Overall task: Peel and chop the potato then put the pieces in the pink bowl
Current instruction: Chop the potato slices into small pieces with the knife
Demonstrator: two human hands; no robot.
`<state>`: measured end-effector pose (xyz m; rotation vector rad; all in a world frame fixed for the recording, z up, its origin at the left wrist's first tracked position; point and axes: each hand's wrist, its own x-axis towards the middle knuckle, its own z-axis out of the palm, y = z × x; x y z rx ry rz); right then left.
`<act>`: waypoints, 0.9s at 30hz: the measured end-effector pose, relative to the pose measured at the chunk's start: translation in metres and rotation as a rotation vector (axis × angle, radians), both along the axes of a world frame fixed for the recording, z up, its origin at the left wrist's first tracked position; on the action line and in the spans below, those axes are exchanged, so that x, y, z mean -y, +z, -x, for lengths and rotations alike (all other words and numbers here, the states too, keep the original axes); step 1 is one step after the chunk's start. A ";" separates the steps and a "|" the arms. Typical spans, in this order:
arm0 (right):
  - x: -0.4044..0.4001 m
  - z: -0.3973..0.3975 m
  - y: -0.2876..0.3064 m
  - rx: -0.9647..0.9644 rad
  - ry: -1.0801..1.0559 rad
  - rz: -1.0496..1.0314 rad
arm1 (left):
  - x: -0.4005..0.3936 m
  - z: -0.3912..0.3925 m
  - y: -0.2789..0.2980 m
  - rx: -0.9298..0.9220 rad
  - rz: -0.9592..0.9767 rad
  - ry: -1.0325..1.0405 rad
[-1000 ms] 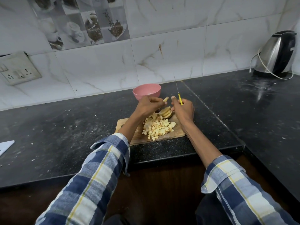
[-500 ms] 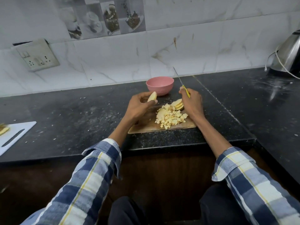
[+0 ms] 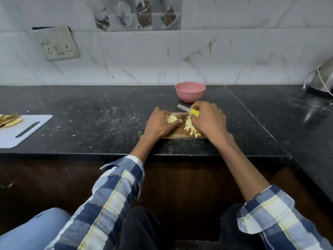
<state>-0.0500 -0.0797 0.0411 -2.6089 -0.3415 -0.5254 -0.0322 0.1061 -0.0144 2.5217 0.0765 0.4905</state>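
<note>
Left hand [image 3: 158, 126] lay palm-down on the wooden chopping board [image 3: 175, 134], grip curled over a peeled potato chunk [image 3: 171, 119], pale yellow, smooth and rounded, pinned to the board between thumb and fingers. Right hand [image 3: 210, 120] just beside it, grip wrapped tight round the yellow handle of a small knife [image 3: 188, 110], blade pointing left and away over the board's far edge. Beneath and before the right hand, a heap of chopped potato pieces [image 3: 191, 128]: small pale-yellow cubes, uneven in size, partly hidden by the fingers. Pink bowl [image 3: 190, 91] upright on the black speckled table [image 3: 99, 123] just behind the board, inside not visible. Well apart to the left, a white cutting board [image 3: 23, 130] carrying strips that looked like potato peelings [image 3: 10, 120]. At the right edge, a steel kettle [image 3: 324, 78] with a white cord. Plaid sleeves pushed back from both forearms.
</note>
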 end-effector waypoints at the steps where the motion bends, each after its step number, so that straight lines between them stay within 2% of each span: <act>1: -0.001 0.005 0.001 -0.043 0.001 0.017 | -0.002 -0.001 0.000 -0.022 0.003 -0.016; 5: -0.002 0.014 0.002 -0.123 0.019 0.038 | -0.014 -0.001 0.008 -0.078 0.114 -0.144; 9: -0.003 0.020 0.006 -0.120 0.004 0.074 | -0.023 0.002 0.011 -0.105 0.055 -0.293; 17: -0.012 0.027 0.004 -0.083 -0.004 0.084 | -0.024 -0.010 -0.014 -0.002 0.187 -0.191; 27: -0.031 0.022 0.003 -0.020 -0.065 0.193 | -0.024 -0.017 -0.023 0.040 0.224 -0.146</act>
